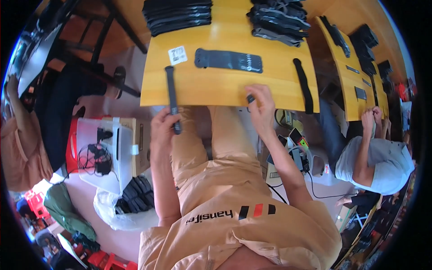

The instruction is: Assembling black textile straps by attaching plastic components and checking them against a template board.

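Black straps [228, 60] and stacked black pieces [177, 15] lie on a yellow wooden table [211, 92]; a white label [177, 55] sits near its left edge.

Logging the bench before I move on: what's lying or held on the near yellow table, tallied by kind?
Stacks of black pieces at the far edge: 2
Wide flat black pieces lying single: 1
Narrow black straps: 2, one on the right edge, one in the left hand
White labels: 1
Small dark pieces pinched in the right hand: 1
Total: 7
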Demonstrator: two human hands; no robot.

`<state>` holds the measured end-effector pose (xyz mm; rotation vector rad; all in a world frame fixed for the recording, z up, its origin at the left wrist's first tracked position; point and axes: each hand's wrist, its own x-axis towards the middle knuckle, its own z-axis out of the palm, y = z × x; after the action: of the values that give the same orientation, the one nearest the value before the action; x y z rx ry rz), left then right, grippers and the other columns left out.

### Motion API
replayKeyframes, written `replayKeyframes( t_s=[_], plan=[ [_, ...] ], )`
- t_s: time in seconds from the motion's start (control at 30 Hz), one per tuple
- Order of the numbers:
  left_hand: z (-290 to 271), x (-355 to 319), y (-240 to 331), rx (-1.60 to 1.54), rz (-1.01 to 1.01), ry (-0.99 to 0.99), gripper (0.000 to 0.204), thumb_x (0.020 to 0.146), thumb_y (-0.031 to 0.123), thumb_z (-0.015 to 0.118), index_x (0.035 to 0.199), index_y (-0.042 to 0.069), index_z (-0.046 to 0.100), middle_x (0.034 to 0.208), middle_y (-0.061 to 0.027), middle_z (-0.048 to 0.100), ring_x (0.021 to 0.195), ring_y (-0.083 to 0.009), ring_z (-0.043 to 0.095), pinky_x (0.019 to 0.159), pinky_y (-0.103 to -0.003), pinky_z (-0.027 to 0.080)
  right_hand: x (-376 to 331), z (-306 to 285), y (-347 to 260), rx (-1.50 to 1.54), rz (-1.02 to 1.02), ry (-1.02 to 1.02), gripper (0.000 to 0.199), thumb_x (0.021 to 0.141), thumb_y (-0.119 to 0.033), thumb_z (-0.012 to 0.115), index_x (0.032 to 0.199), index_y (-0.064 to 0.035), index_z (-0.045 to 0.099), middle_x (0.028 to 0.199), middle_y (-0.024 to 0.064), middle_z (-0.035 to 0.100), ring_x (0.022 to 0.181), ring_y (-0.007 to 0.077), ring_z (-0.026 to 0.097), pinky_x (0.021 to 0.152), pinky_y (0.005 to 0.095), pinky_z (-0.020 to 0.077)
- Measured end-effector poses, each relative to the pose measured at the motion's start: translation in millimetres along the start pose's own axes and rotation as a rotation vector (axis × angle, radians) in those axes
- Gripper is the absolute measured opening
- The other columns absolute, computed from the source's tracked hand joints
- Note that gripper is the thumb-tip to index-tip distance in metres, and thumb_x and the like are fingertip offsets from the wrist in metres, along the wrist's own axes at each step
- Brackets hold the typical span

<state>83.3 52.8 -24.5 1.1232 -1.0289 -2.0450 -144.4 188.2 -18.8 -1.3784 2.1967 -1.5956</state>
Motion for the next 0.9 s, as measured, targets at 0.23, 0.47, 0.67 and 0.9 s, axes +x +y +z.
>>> replayKeyframes(
  t_s=[0.23,0.47,0.67,0.9],
  plan=[
    [38,-24,-29,-0.159,-0.082,-0.078,0.018,0.08,0.005,0.06,0.095,0.004,0.05,0.08,-0.0021,0.056,0.067,-0.0088,0.058,0.054,-0.022,0.051,-34,25,-57,0.2,-0.131,-0.519,0.039,0.061,0.004,0.065,0.099,-0.0012,0.059,0.096,0.0125,0.054,0.089,0.0286,0.055,0.076,0.0332,0.0465],
    [37,-26,-25,-0.256,-0.104,-0.156,0.019,0.084,0.008,0.058,0.1,-0.001,0.053,0.083,-0.0061,0.059,0.07,-0.0112,0.062,0.061,-0.024,0.055,-38,27,-57,0.102,-0.264,-0.486,0.035,0.064,0.006,0.067,0.098,0.0,0.061,0.095,0.0113,0.056,0.082,0.0249,0.059,0.069,0.0295,0.0507],
    [39,-35,-23,-0.388,-0.164,-0.277,0.021,0.086,0.008,0.056,0.104,-0.003,0.055,0.091,-0.011,0.063,0.08,-0.0149,0.064,0.071,-0.026,0.055,-40,28,-49,0.597,0.218,-0.41,0.028,0.072,0.01,0.06,0.098,0.0013,0.063,0.094,0.0084,0.056,0.081,0.0135,0.058,0.069,0.0222,0.0503],
    [50,-42,-18,-0.282,-0.079,-0.179,0.023,0.084,0.005,0.058,0.106,-0.002,0.054,0.092,-0.0094,0.062,0.08,-0.0149,0.063,0.07,-0.025,0.054,-38,21,-55,0.567,0.195,-0.413,0.028,0.072,0.011,0.058,0.098,0.0021,0.064,0.093,0.009,0.058,0.083,0.0148,0.06,0.07,0.0225,0.0511]
  ],
)
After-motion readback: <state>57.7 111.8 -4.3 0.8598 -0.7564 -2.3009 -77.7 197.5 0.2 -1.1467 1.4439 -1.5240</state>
